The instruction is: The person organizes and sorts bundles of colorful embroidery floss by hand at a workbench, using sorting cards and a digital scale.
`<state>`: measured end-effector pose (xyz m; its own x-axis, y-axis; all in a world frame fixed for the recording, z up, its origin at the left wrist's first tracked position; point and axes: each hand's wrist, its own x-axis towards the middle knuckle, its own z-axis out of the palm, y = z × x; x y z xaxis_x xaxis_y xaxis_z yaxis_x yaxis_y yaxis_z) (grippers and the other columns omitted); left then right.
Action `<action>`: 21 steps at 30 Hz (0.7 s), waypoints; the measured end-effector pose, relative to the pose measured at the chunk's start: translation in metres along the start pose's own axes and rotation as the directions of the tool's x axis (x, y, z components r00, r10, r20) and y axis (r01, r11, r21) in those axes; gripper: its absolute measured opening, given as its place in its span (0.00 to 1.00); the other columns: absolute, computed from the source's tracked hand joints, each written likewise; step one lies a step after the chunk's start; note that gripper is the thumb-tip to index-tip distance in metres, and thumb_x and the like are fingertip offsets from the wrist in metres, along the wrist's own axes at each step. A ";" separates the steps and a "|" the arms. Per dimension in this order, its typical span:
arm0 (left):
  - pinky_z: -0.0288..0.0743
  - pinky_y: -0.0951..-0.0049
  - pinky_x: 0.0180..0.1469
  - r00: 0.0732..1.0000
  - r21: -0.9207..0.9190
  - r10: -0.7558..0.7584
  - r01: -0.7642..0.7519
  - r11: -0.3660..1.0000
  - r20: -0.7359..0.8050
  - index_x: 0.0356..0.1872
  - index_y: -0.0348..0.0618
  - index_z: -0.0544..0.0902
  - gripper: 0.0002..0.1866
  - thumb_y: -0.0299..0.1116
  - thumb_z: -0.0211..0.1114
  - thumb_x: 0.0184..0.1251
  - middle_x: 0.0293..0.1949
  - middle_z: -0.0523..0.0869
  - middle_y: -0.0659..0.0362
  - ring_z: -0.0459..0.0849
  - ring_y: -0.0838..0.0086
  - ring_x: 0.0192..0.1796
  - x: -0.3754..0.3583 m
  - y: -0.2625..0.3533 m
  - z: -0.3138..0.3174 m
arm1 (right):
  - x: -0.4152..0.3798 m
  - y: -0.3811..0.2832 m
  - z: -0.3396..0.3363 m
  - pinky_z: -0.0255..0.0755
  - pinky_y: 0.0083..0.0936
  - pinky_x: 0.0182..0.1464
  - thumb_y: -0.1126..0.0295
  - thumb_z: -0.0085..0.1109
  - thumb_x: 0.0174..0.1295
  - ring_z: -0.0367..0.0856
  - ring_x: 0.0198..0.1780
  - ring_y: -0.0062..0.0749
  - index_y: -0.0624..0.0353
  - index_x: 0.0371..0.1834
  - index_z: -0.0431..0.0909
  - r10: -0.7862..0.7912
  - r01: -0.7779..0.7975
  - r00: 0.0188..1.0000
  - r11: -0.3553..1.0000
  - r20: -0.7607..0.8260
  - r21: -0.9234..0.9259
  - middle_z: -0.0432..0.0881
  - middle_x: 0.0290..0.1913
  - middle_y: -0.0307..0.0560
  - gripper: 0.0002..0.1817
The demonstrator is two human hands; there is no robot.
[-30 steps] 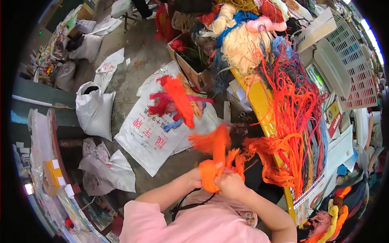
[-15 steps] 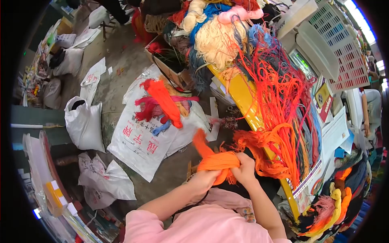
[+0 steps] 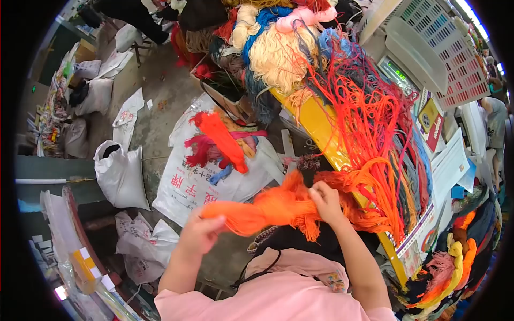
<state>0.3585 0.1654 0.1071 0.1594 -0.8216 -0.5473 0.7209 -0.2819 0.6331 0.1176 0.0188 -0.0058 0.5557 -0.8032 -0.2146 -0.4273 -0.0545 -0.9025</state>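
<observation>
An orange skein of yarn (image 3: pixel 267 207) stretches between my two hands above my lap. My left hand (image 3: pixel 202 230) is closed round its left end, the loop pulled out sideways. At the right end, my right hand (image 3: pixel 324 201) pinches the bunched strands, where loose ends hang down. More orange yarn (image 3: pixel 369 182) lies tangled with red strands on the yellow-edged table just right of that hand. On a white sack on the floor ahead rest a bright orange-red skein (image 3: pixel 220 140) and several pink, tan and blue ones.
A yellow table edge (image 3: pixel 326 125) runs along my right, piled with cream yarn (image 3: pixel 281 59). Behind it are a scale (image 3: pixel 396 72) and a white plastic basket (image 3: pixel 450 53). White sacks (image 3: pixel 120 174) stand on the floor to the left. Another person's legs (image 3: pixel 134 16) show at the top.
My left hand has moved left and down, drawing the orange skein out lengthwise from a folded bundle. The right hand still grips its end, slightly higher than before.
</observation>
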 end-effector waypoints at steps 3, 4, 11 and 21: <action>0.71 0.71 0.42 0.902 0.377 0.356 -0.249 0.892 -0.245 0.40 0.31 0.75 0.14 0.26 0.59 0.51 0.37 0.79 0.52 0.79 0.69 0.38 0.008 0.022 -0.008 | -0.002 -0.014 0.003 0.68 0.30 0.39 0.62 0.58 0.48 0.74 0.38 0.43 0.62 0.33 0.71 -0.236 0.248 0.968 0.950 0.085 -0.188 0.73 0.35 0.52 0.15; 0.71 0.71 0.40 0.866 0.656 0.456 -0.226 0.720 -0.203 0.39 0.32 0.75 0.13 0.27 0.59 0.51 0.35 0.79 0.52 0.79 0.68 0.37 0.009 0.026 -0.009 | -0.003 -0.013 0.003 0.67 0.30 0.41 0.61 0.58 0.48 0.73 0.40 0.44 0.62 0.34 0.71 -0.302 0.308 0.951 0.931 0.059 -0.194 0.72 0.38 0.53 0.16; 0.67 0.68 0.43 0.769 0.994 0.630 -0.063 -0.093 0.108 0.39 0.33 0.73 0.13 0.29 0.58 0.52 0.35 0.75 0.47 0.74 0.55 0.39 0.088 0.029 -0.026 | -0.052 0.006 -0.007 0.65 0.26 0.45 0.69 0.59 0.48 0.70 0.45 0.38 0.60 0.38 0.72 -0.073 0.072 0.997 0.997 0.038 0.006 0.69 0.43 0.49 0.14; 0.71 0.77 0.36 0.783 0.770 -0.141 -0.531 0.353 0.605 0.36 0.35 0.76 0.10 0.32 0.56 0.58 0.31 0.81 0.54 0.79 0.75 0.34 0.153 -0.126 0.103 | -0.167 0.055 -0.096 0.65 0.15 0.32 0.75 0.55 0.50 0.72 0.34 0.18 0.61 0.34 0.74 0.311 -0.141 0.739 0.939 -0.598 0.313 0.74 0.33 0.40 0.07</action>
<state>0.2224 0.0242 0.0006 -0.3853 -0.9037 -0.1869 -0.3499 -0.0444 0.9358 -0.0668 0.0932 0.0160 -0.1490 -0.9651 -0.2153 -0.2562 0.2480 -0.9343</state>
